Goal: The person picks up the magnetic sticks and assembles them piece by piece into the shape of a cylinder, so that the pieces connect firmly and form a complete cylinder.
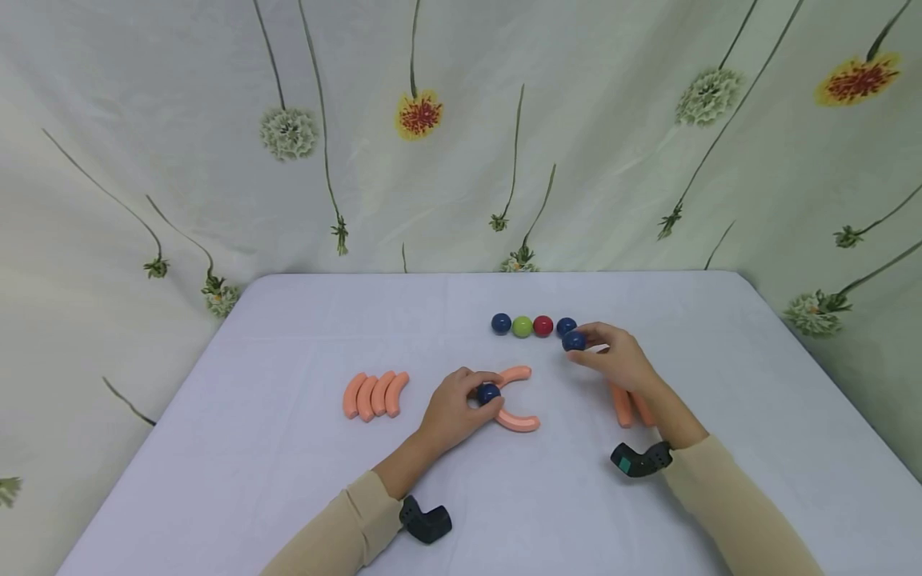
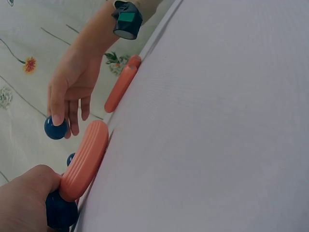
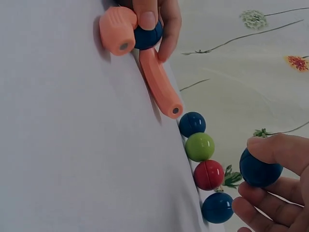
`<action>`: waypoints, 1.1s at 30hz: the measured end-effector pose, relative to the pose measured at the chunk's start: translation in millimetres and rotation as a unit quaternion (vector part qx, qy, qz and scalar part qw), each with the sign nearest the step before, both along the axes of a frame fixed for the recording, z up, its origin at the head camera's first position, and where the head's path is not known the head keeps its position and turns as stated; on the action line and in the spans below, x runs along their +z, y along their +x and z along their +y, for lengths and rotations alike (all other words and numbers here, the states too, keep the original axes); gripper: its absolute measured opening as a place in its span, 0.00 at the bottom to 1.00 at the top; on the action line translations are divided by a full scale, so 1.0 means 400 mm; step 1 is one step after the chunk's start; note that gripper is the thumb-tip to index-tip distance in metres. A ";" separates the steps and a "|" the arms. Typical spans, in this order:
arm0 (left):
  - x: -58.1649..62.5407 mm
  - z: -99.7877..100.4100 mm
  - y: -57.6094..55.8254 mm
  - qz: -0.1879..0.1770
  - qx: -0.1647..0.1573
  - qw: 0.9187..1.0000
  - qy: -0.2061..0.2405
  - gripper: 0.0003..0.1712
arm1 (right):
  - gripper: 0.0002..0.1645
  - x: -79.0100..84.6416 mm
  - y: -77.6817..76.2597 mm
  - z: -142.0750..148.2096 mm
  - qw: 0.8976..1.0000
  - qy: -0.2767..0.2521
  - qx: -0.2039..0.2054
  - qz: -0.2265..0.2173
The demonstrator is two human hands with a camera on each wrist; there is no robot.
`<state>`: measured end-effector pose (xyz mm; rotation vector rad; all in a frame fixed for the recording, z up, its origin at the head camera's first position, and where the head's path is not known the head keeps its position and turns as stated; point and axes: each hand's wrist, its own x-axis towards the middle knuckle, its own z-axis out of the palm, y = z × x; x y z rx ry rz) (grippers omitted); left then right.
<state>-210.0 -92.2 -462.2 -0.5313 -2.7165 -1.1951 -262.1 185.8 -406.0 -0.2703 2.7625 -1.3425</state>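
Note:
My left hand (image 1: pixel 457 410) grips a dark blue ball (image 1: pixel 488 393) between thumb and fingers near the middle of the table. Two curved orange rods (image 1: pixel 519 422) meet this ball and spread out to the right like an open V. Grey dots mark the rod ends in the right wrist view. Farther right, my right hand (image 1: pixel 618 358) pinches another dark blue ball (image 1: pixel 574 341) at the fingertips, raised off the tabletop. Just behind that ball lies a blue ball (image 1: pixel 567 325), the right end of a row with a red ball (image 1: pixel 543 326) and a green ball (image 1: pixel 522 326).
A further blue ball (image 1: pixel 501 323) closes the row on its left. Several curved orange rods (image 1: pixel 378 394) lie side by side on the left. Straight orange rods (image 1: pixel 623 408) sit partly hidden beneath the right forearm. White cloth covers the table (image 1: pixel 216 472); a flowered curtain (image 1: pixel 461 176) hangs behind.

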 end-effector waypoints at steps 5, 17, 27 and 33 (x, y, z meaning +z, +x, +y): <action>0.001 -0.001 0.000 0.006 -0.001 1.000 -0.001 0.16 | 0.29 -0.009 0.009 -0.021 1.000 -0.007 0.012 -0.012; 0.002 -0.002 0.001 0.009 -0.005 1.000 0.002 0.17 | 0.26 -0.049 0.024 -0.069 0.998 -0.018 0.054 -0.002; 0.006 -0.001 0.000 0.001 -0.005 1.000 -0.003 0.18 | 0.24 -0.073 0.034 -0.086 0.999 -0.007 0.048 -0.004; 0.004 -0.002 0.002 0.003 -0.005 1.000 0.000 0.18 | 0.23 -0.084 0.034 -0.090 0.999 -0.006 0.049 0.014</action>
